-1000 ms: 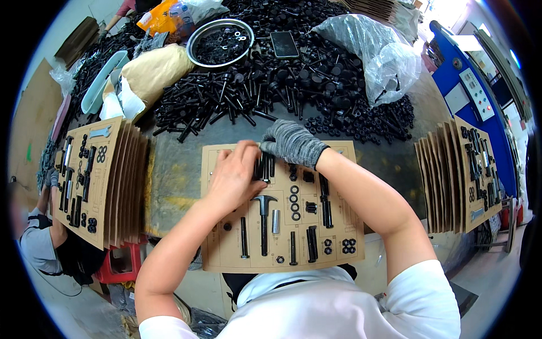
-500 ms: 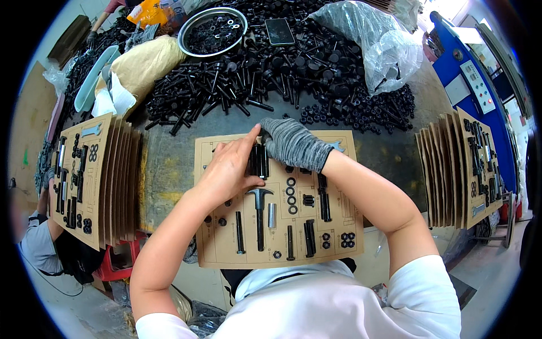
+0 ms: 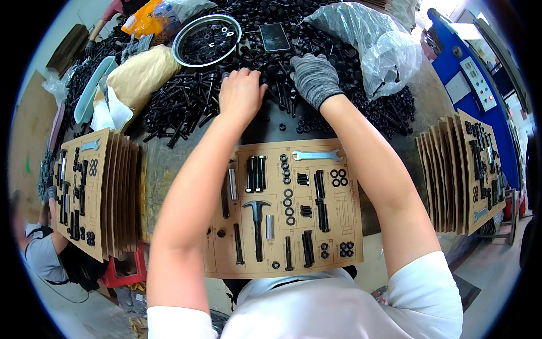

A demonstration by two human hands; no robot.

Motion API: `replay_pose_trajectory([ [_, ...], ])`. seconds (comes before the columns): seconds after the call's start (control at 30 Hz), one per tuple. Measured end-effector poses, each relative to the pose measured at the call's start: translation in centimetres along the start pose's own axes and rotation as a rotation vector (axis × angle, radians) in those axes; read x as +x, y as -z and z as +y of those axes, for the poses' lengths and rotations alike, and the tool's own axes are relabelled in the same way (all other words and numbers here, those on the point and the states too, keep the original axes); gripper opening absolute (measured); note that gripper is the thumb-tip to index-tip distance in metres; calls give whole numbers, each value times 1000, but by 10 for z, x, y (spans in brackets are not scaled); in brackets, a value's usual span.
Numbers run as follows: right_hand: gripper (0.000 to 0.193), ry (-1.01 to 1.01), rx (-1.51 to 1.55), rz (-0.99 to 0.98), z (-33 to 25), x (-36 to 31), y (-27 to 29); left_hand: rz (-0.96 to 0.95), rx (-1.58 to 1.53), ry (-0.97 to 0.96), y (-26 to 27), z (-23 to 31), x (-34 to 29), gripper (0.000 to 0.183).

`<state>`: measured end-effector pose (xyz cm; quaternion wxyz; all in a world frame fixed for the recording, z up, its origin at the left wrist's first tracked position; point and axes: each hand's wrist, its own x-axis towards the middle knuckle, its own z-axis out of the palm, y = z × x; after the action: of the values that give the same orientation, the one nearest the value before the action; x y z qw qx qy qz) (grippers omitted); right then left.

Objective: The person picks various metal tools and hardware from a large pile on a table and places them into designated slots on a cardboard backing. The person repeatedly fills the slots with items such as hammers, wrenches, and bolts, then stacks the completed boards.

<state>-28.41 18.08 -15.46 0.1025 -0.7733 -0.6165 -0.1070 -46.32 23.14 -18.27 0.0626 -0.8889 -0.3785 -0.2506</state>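
Note:
My bare left hand (image 3: 243, 93) reaches to the near edge of the heap of black bolts (image 3: 192, 93), fingers curled down; whatever they close on is hidden. To its right, my right hand (image 3: 316, 79) in a grey knitted glove bends its fingers into the same heap, fingertips out of sight. Below both arms lies a brown cardboard sheet (image 3: 226, 265) with outlines and parts on it. It carries a silver open-ended wrench (image 3: 317, 155), a group of black bolts (image 3: 256, 173), a black T-shaped part (image 3: 258, 226), a silver tube (image 3: 270, 227), black washers and nuts. My left forearm covers its left side.
Rows of filled cardboard sheets stand at the left (image 3: 121, 192) and right (image 3: 446, 175). Behind the heap are a round metal tray (image 3: 179, 56) of washers, a phone (image 3: 275, 37) and a clear plastic bag (image 3: 389, 53). A co-worker (image 3: 42, 248) is at far left.
Both hands have left the bolt group on the sheet and moved away to the heap. The wrench and bolt group are now uncovered. The sheet sits slightly nearer to me.

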Motion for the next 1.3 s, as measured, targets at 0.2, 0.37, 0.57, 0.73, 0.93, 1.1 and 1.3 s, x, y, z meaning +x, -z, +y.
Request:
replay_pose_trajectory([
  [0.2,22,164,-18,-64,48,-20,-7,-68,-8,83,-23,7,17,21],
  [0.37,27,248,106,-72,81,-32,-1,68,-207,-66,24,54,4,19],
  [0.57,37,72,585,143,94,-108,68,-413,-634,-292,56,163,-102,22],
  [0.73,38,-61,852,-13,108,-240,94,-399,-620,-321,42,188,-124,20],
  [0.93,31,-92,770,-246,102,-351,63,-381,-571,-290,38,206,-131,21],
  [1.1,21,52,724,-276,106,-366,62,-405,-554,-273,42,209,-135,21],
  [1.3,23,78,746,-210,109,-374,63,-387,-542,-258,48,213,-139,25],
])
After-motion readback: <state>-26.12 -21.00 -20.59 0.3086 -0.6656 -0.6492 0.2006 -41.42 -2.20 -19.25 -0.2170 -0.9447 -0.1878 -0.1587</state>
